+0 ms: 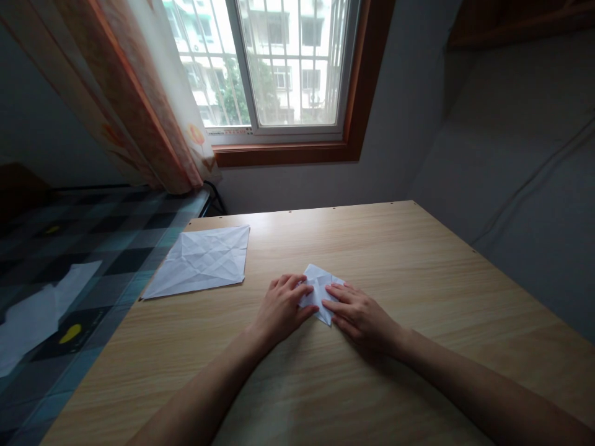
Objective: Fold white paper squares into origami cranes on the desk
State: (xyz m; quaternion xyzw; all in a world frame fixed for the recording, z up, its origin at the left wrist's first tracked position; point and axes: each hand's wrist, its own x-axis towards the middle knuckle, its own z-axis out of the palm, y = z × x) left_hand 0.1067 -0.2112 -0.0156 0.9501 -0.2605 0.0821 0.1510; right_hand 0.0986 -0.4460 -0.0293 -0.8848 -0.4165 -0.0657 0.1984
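Observation:
A small folded piece of white paper (318,285) lies on the wooden table (418,297), near its middle. My left hand (283,306) rests on the paper's left side, its fingers stretched flat and pressing down. On the right side, my right hand (357,314) lies flat too, with its fingertips on the paper. Both hands cover the paper's near part. Neither hand grips anything.
A larger creased white sheet (201,261) lies flat on the table's far left. Left of the table is a bed with a checkered cover (93,248) and loose white paper (32,316). A window (279,62) and a curtain (139,93) stand behind.

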